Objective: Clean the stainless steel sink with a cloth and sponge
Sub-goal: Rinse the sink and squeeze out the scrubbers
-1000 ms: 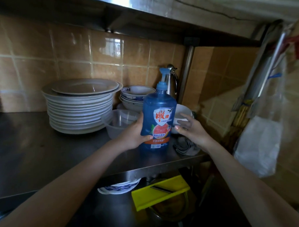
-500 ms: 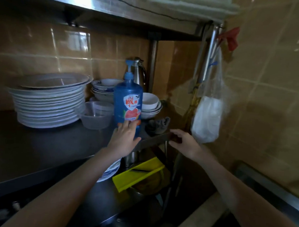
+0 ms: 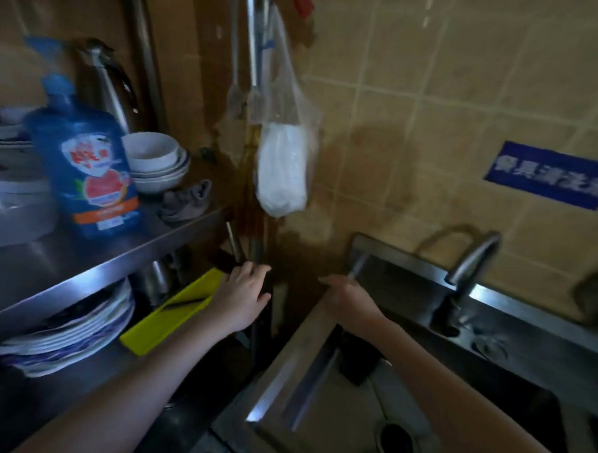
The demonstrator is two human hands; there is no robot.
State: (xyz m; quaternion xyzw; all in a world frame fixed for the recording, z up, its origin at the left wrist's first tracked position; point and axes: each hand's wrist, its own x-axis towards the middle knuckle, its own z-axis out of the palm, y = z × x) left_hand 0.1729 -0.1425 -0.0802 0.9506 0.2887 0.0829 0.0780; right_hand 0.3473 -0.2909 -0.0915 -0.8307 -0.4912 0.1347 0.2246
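Shelf, far left: blue dish-soap pump bottle (image 3: 84, 169) standing beside crumpled grey cloth (image 3: 185, 202).
Left hand (image 3: 243, 292): hovering open, holding nothing.
Right hand (image 3: 342, 293): reaching, fingers loose, empty.
Right: stainless steel sink (image 3: 350, 420) lying below grey faucet (image 3: 467, 264).

Both forearms are bare to the frame's edge — no sleeves, watch or rings on the left hand (image 3: 245, 294) or right hand (image 3: 344, 293).

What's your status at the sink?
Left hand and right hand empty, open. Sink untouched; cloth and soap bottle on shelf. Nothing blocking.
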